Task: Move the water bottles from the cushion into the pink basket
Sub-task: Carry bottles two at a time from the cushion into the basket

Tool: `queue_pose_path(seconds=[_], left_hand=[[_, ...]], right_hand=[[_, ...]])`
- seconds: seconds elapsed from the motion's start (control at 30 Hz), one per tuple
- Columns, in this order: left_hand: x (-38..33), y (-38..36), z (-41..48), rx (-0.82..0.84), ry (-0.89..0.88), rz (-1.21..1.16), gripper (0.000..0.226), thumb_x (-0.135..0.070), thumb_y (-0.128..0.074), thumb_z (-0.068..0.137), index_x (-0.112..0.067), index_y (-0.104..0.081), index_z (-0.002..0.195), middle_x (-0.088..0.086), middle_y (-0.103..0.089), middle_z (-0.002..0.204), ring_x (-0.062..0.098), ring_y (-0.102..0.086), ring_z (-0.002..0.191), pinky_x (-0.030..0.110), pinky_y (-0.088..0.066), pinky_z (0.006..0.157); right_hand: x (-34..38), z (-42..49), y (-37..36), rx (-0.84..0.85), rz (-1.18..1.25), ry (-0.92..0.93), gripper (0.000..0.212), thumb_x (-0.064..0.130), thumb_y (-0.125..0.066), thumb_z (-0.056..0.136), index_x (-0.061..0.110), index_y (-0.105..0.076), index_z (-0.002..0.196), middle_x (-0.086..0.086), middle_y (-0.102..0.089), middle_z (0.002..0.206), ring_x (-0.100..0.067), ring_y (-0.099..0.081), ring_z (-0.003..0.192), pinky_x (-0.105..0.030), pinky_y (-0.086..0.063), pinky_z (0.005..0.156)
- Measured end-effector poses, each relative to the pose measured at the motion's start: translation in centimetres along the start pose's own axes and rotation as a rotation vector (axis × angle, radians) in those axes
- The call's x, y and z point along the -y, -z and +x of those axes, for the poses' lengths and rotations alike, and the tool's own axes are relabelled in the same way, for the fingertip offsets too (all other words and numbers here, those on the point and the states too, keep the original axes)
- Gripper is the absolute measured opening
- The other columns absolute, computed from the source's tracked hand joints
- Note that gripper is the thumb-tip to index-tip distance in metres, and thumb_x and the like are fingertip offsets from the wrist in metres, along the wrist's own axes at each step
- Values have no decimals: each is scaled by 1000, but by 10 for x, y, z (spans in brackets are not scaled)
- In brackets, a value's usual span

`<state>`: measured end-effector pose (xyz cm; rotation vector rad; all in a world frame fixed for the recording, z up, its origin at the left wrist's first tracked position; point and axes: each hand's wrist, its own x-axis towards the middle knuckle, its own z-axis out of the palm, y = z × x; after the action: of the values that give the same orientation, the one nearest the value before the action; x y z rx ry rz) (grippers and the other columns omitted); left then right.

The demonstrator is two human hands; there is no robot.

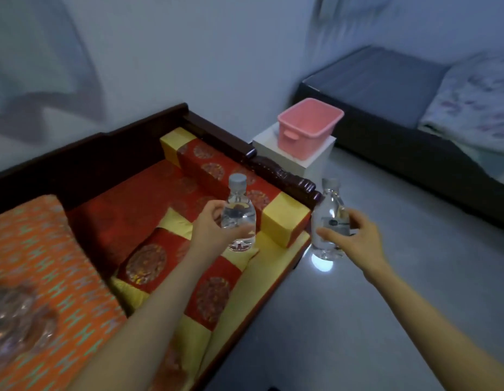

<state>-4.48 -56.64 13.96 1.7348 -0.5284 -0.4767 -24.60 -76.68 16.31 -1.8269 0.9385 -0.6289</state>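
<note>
Both hands [214,224] [355,238] hold upright bottles [239,218] [328,221]; basket [307,128] seemingly empty.

One water bottle [238,214] is being held upright in the left hand [214,227], above the seat cushion [149,210]. A second bottle [328,221] is being held upright in the right hand [348,238], over the floor [372,292] just beyond the sofa's armrest [284,176], which is lying between the two hands. Beyond both hands, the basket [308,131] is being carried on a box [301,153]. More bottles [16,320] are lying on a cushion [47,277] well to the left of the left hand. A bed [400,88] is standing beyond and to the right of the right hand.
</note>
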Motion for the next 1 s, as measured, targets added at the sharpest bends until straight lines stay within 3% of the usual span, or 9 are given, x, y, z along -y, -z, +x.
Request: queue_pose_path(seconds=[0.13, 0.27, 0.33, 0.43, 0.57, 0.77, 0.9, 1.0], left_hand=[[-24, -62, 35, 19, 6, 1, 71, -44, -91, 43, -27, -57, 103, -6, -72, 97, 11, -70, 86, 41, -58, 80], [-39, -110, 74, 49, 11, 24, 67, -44, -90, 44, -29, -57, 100, -6, -72, 96, 10, -70, 85, 38, -58, 80], [-43, -125, 90, 49, 4, 41, 72, -50, -88, 41, -28, -57, 102, -5, -71, 98, 10, -69, 87, 33, -57, 78], [-44, -162, 131, 49, 15, 44, 76, -47, -88, 40, -23, -57, 105, 0, -70, 101, 16, -69, 91, 40, -57, 82], [-42, -207, 192, 35, 18, 53, 66, -45, -90, 40, -33, -55, 94, -2, -70, 96, 17, -69, 88, 41, -58, 79], [-57, -267, 287, 57, 29, 62, 61, -43, -90, 46, -37, -53, 94, -4, -67, 101, 16, -66, 93, 38, -56, 80], [-73, -304, 334, 38, 27, 85, 64, -37, -90, 52, -26, -54, 104, -6, -66, 100, 15, -65, 93, 43, -55, 86], [-79, -329, 370, 30, 49, 86, 63, -42, -90, 46, -35, -53, 97, -9, -66, 98, 13, -66, 91, 44, -55, 87]], right_hand=[[-20, 46, 49, -14, -9, -18, 46, 24, -86, 63, 20, -62, 102, 9, -65, 86, 4, -63, 70, -13, -48, 57], [-37, 87, 77, -53, 25, -48, 40, 25, -86, 62, 32, -58, 91, 10, -64, 87, 13, -60, 68, -3, -44, 50], [-43, 104, 84, -67, 28, -54, 41, 30, -85, 60, 35, -56, 88, 10, -64, 86, 9, -61, 69, -7, -45, 51], [-60, 147, 102, -85, 11, -67, 45, 37, -84, 55, 33, -57, 90, 8, -64, 89, -6, -62, 77, -17, -46, 60], [-81, 216, 119, -72, -67, -47, 44, 35, -86, 59, 32, -55, 90, 1, -63, 90, -20, -61, 82, -33, -53, 69], [-94, 329, 140, -34, -121, -44, 53, 36, -86, 61, 27, -55, 103, 9, -60, 94, -9, -58, 81, -19, -43, 63], [-98, 389, 153, -72, -68, -94, 53, 36, -87, 58, 26, -55, 101, 9, -60, 89, -8, -58, 78, -18, -42, 62], [-102, 436, 163, -47, -58, -109, 52, 38, -86, 56, 31, -54, 96, 9, -61, 90, -10, -60, 78, -17, -43, 61]])
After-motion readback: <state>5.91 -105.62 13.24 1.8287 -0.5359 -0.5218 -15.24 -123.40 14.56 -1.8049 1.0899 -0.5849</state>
